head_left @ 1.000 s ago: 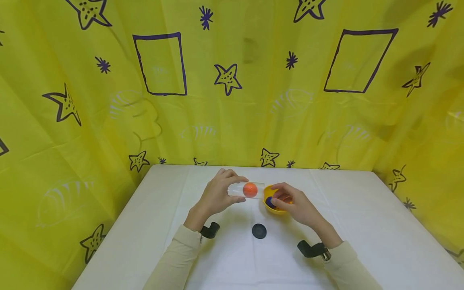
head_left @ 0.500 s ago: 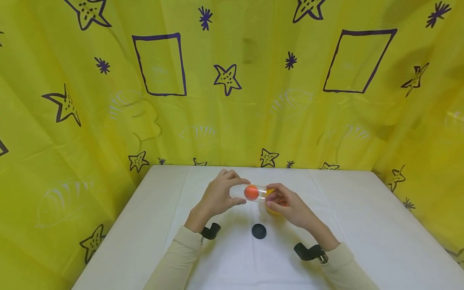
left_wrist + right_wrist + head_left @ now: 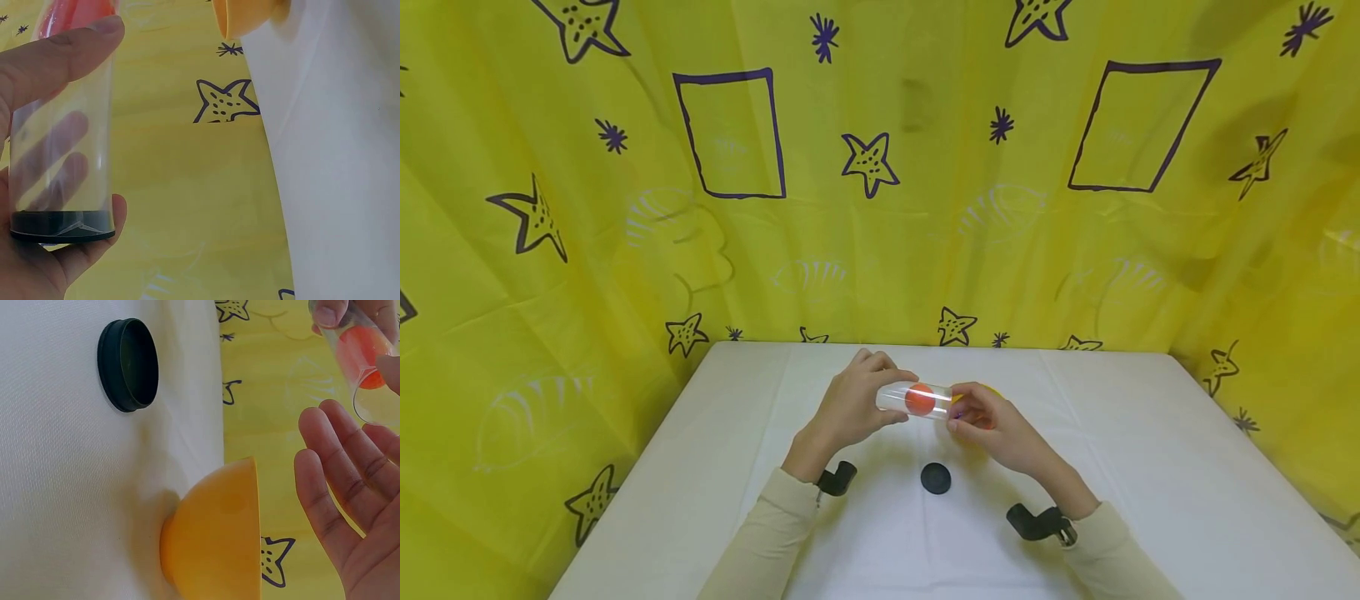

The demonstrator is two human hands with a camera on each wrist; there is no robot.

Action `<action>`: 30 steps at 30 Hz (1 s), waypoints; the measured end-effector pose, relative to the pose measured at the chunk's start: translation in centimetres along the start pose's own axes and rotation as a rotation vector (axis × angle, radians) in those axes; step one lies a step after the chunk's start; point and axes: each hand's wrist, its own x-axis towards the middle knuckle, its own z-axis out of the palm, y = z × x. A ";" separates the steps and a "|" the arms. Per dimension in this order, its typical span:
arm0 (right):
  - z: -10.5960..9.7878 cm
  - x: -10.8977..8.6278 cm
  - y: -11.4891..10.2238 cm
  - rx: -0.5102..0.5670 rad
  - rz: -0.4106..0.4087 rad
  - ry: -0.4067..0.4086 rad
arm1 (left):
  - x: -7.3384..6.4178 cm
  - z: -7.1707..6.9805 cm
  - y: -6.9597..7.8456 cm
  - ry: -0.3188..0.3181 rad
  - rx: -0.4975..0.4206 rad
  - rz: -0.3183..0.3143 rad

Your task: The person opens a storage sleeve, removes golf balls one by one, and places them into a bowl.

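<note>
Orange shows through the clear tube (image 3: 893, 396) the left hand (image 3: 848, 404) grips: a ball (image 3: 920, 399) inside. At its mouth, the right hand (image 3: 1003, 425), its hold unclear, hides most of the yellow bowl (image 3: 212, 531), plainer in the right wrist view. A black lid (image 3: 936, 478) lies on the surface (image 3: 1150, 467); only the left wrist view shows the tube's dark cap (image 3: 62, 225).

- Before you there is a table (image 3: 1150, 400), covered with a white cloth (image 3: 868, 542) which shows light creases.
- On this cloth you can see a round dark lid (image 3: 936, 478), lying flat, its hollow side turned up.
- Farther from you, more to the right, a yellow bowl (image 3: 215, 531) stands upright, apart from the lid.
</note>
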 end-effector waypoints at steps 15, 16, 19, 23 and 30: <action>-0.2 -0.1 0.1 -0.019 -0.007 0.012 | 0.0 0.1 0.0 0.010 0.011 0.004; -0.3 -0.1 0.0 -0.024 -0.001 0.014 | 0.0 0.1 0.0 0.012 0.012 0.005; -0.4 -0.2 0.0 -0.033 0.011 0.017 | 0.1 0.1 -0.1 0.017 0.009 0.006; -0.6 -0.2 0.1 -0.038 0.016 0.031 | 0.1 0.2 -0.3 0.025 0.004 0.000; -0.7 -0.2 0.2 -0.047 0.008 0.058 | 0.1 0.1 -0.4 0.022 0.017 -0.007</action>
